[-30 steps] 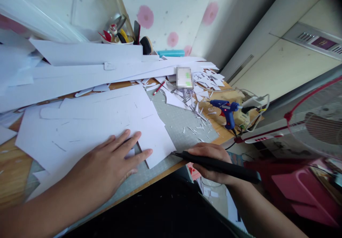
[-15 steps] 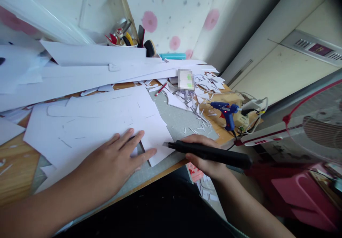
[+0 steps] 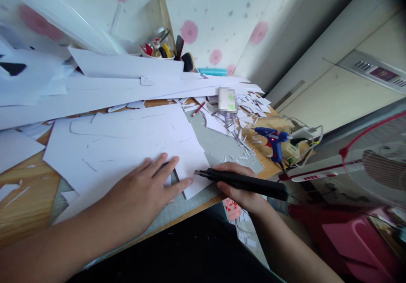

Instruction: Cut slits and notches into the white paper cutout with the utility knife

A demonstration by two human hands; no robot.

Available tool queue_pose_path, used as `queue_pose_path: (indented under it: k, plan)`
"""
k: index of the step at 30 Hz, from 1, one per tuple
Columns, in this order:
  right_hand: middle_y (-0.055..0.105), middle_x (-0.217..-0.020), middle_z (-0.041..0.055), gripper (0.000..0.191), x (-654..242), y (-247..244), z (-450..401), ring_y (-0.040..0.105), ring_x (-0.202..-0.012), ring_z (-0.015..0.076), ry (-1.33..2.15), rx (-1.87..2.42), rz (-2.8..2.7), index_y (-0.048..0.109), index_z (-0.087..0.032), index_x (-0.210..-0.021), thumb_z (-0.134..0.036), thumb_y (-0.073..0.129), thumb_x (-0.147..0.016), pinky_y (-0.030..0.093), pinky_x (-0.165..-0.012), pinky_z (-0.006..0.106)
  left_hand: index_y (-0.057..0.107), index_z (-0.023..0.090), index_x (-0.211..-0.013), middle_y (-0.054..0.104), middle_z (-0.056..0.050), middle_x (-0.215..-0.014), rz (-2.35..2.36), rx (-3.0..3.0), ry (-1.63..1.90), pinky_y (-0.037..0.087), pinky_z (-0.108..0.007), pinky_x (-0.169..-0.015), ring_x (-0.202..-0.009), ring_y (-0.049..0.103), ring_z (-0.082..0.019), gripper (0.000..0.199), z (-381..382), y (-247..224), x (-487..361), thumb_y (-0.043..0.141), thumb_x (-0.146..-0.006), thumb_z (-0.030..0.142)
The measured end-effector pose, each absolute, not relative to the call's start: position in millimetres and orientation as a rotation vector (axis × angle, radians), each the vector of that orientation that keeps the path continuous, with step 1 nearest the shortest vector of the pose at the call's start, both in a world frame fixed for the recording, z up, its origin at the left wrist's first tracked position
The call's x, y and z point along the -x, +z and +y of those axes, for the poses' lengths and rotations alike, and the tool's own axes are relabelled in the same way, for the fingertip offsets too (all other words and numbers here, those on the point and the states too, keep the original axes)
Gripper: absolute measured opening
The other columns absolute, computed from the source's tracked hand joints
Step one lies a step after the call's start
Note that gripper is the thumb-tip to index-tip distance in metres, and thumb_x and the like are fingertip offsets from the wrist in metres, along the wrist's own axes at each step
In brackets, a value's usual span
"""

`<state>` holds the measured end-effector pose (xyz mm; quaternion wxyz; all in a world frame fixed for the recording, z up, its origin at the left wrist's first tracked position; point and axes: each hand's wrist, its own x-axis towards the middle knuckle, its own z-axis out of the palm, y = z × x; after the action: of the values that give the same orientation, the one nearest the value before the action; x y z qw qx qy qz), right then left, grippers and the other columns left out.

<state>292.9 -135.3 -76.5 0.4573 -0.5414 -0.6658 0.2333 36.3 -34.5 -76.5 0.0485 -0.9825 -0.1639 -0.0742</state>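
Observation:
A large white board (image 3: 127, 147) with thin pencil or cut lines lies on the grey cutting mat (image 3: 218, 147). My left hand (image 3: 155, 181) presses flat on its near edge, fingers spread around a narrow slot. In my right hand (image 3: 237, 185) is a black craft knife (image 3: 247, 181), held with thumb and fingers around its thick handle. Its blade points left, over the board's near right corner and close to my left thumb. I cannot tell whether the tip touches the board.
Paper offcuts (image 3: 253, 105) and a red pencil (image 3: 198, 109) lie beyond the board. A blue glue gun (image 3: 274, 141) with a lit red light stands at the right. Long white strips (image 3: 114, 90) and a tool container (image 3: 158, 54) line the back. A fan (image 3: 377, 160) stands right of the table.
The view has shifted slightly, so the table appears farther right. The knife tip is a little farther left over the board, nearer my left thumb. My left hand stays pressed on the board.

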Motion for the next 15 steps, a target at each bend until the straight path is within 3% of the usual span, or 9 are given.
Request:
queue_pose_path:
  k: [8, 15]
  plan:
    - [0.072, -0.092, 0.0086, 0.027, -290, -67, -132, 0.069, -0.079, 0.0161, 0.513, 1.275, -1.822, 0.066, -0.019, -0.108, -0.017, 0.064, -0.081, 0.053, -0.07, 0.025, 0.049, 0.039, -0.137, 0.049, -0.016, -0.143, -0.53, 3.026, -0.194, 0.044, -0.061, -0.097, -0.13, 0.045, -0.042, 0.06, -34, -79, -37, 0.054, -0.084, 0.013]
    - [0.068, -0.079, 0.0052, 0.026, -291, -56, -128, 0.062, -0.063, 0.0123, 0.469, 1.298, -1.958, 0.066, -0.018, -0.105, -0.016, 0.062, -0.08, 0.048, -0.059, 0.022, 0.051, 0.042, -0.134, 0.056, -0.013, -0.138, -0.558, 3.066, -0.121, 0.045, -0.061, -0.094, -0.127, 0.05, -0.038, 0.057, -33, -74, -38, 0.049, -0.086, 0.013]
